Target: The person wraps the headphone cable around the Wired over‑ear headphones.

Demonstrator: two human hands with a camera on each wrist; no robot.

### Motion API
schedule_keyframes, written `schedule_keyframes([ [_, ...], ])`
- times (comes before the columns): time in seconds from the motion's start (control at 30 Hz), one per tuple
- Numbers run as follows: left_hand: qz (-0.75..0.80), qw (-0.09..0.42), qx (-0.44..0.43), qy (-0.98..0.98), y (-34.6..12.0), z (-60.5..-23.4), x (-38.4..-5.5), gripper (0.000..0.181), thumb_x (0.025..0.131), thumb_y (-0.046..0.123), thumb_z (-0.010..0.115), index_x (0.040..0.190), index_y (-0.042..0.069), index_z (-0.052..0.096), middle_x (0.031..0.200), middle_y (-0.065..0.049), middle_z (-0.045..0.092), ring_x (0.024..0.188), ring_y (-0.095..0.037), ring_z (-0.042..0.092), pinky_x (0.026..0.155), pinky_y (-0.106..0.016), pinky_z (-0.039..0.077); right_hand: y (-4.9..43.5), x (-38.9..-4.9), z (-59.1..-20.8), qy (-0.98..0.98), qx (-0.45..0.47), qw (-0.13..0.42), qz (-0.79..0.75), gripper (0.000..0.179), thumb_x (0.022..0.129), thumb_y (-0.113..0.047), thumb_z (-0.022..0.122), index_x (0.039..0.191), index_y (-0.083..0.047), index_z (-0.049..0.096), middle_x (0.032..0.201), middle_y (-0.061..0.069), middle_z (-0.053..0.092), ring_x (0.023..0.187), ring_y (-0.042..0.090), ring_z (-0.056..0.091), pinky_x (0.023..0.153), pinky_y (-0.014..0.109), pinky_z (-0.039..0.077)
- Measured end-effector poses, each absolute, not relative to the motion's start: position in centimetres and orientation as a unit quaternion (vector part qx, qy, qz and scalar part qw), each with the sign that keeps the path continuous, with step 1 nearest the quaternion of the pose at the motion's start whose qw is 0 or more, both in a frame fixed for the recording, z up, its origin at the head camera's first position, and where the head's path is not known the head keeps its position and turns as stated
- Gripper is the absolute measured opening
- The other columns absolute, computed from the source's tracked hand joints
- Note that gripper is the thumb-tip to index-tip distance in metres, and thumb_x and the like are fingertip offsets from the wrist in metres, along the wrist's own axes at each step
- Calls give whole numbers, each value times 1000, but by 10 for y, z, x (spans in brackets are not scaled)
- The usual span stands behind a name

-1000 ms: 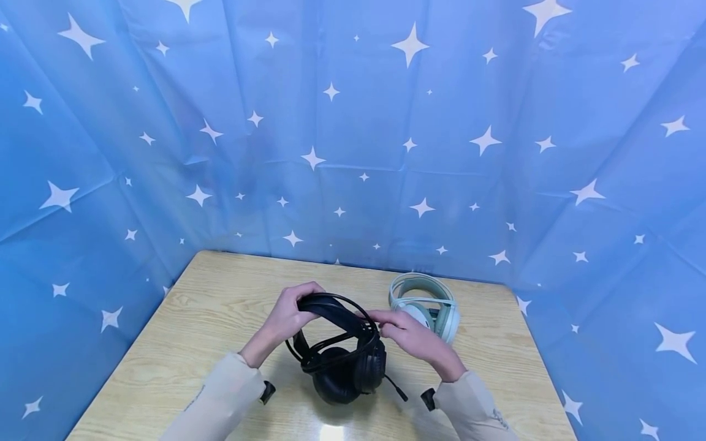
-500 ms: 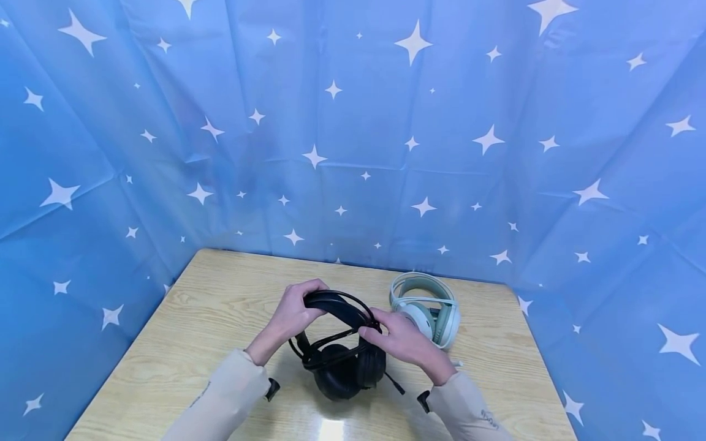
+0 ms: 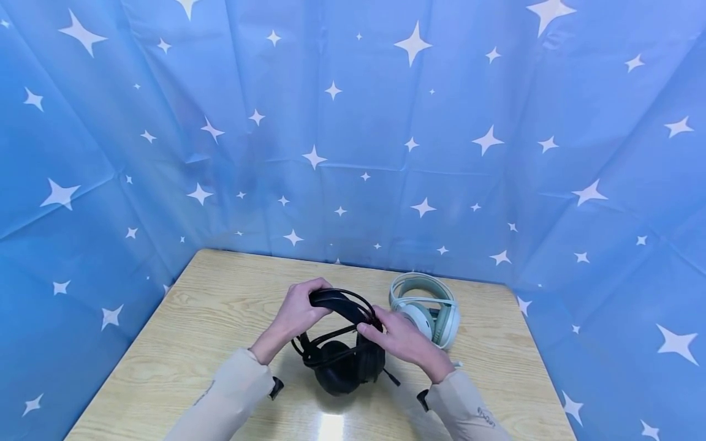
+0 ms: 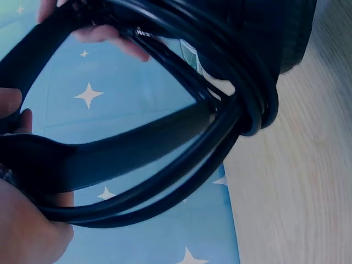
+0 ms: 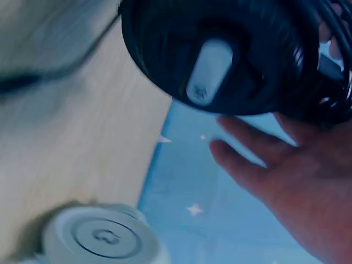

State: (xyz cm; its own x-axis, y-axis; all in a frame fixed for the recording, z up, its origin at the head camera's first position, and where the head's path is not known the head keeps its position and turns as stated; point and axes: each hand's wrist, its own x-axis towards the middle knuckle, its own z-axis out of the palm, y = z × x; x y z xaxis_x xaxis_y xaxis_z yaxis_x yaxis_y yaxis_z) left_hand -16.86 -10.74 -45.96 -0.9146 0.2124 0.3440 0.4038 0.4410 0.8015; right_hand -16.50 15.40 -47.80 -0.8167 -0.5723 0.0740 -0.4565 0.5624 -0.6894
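Note:
Both hands hold a black over-ear headset (image 3: 337, 367) with a boom microphone (image 3: 392, 378), tilted above the table. My left hand (image 3: 300, 311) grips the top of its padded headband (image 3: 337, 304), with thumb and fingers wrapped round it in the left wrist view. At the right end of the band, my right hand (image 3: 401, 334) pinches the frame just above an ear cup (image 5: 220, 60); two of its fingers extend free beneath the cup in the right wrist view. A black cable is looped several times around the frame.
A mint-green and white headset (image 3: 449, 318) lies on the wooden table (image 3: 220, 294) just behind my right hand. A blue curtain (image 3: 353, 135) with white stars hangs behind the table and along both sides.
My right hand has shifted from touching the band with an extended finger to pinching it with the thumb in front. The headset and left hand have moved slightly up and right.

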Motion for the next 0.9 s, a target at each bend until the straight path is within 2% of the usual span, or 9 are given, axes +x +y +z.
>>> schedule_keyframes([
  [0.07, -494, 89, -170, -848, -104, -456, -170, 17, 78, 10, 76, 94, 17, 74, 85, 8, 70, 74, -13, 58, 74, -32, 47, 156, -166, -481, 874, -275, 106, -386, 23, 98, -42, 67, 109, -22, 64, 93, -11, 68, 84, 8, 64, 76, 32, 52],
  [0.17, -488, 71, -153, -856, -98, -451, -175, 18, 78, 11, 76, 95, 17, 75, 86, 6, 70, 76, -14, 58, 75, -35, 48, 158, -168, -488, 862, -256, 135, -416, 31, 94, -37, 74, 117, -18, 65, 111, -9, 74, 103, 10, 68, 89, 34, 53],
  [0.27, -478, 50, -140, -865, -94, -446, -180, 21, 77, 11, 77, 97, 17, 76, 89, 5, 71, 80, -15, 60, 78, -37, 49, 159, -169, -493, 852, -249, 142, -439, 29, 96, -33, 73, 117, -15, 66, 119, -6, 74, 111, 12, 68, 93, 33, 52],
  [0.4, -466, 34, -136, -874, -90, -442, -186, 23, 76, 10, 79, 99, 15, 76, 91, 4, 72, 82, -15, 62, 80, -37, 50, 160, -169, -496, 846, -248, 138, -451, 28, 98, -31, 70, 119, -13, 68, 119, -4, 74, 109, 14, 68, 90, 29, 52],
  [0.63, -450, 35, -139, -882, -86, -436, -188, 23, 76, 11, 79, 98, 16, 76, 91, 5, 72, 83, -15, 63, 81, -37, 51, 165, -170, -501, 829, -248, 163, -474, 43, 91, -34, 79, 124, -10, 63, 129, -3, 71, 115, 14, 67, 93, 28, 51],
  [0.9, -439, 18, -146, -887, -84, -431, -192, 27, 78, 12, 78, 104, 16, 75, 93, 3, 73, 83, -14, 64, 80, -36, 51, 164, -170, -504, 815, -231, 141, -512, 32, 93, -32, 78, 115, -12, 66, 122, -3, 74, 108, 14, 70, 88, 26, 53],
])
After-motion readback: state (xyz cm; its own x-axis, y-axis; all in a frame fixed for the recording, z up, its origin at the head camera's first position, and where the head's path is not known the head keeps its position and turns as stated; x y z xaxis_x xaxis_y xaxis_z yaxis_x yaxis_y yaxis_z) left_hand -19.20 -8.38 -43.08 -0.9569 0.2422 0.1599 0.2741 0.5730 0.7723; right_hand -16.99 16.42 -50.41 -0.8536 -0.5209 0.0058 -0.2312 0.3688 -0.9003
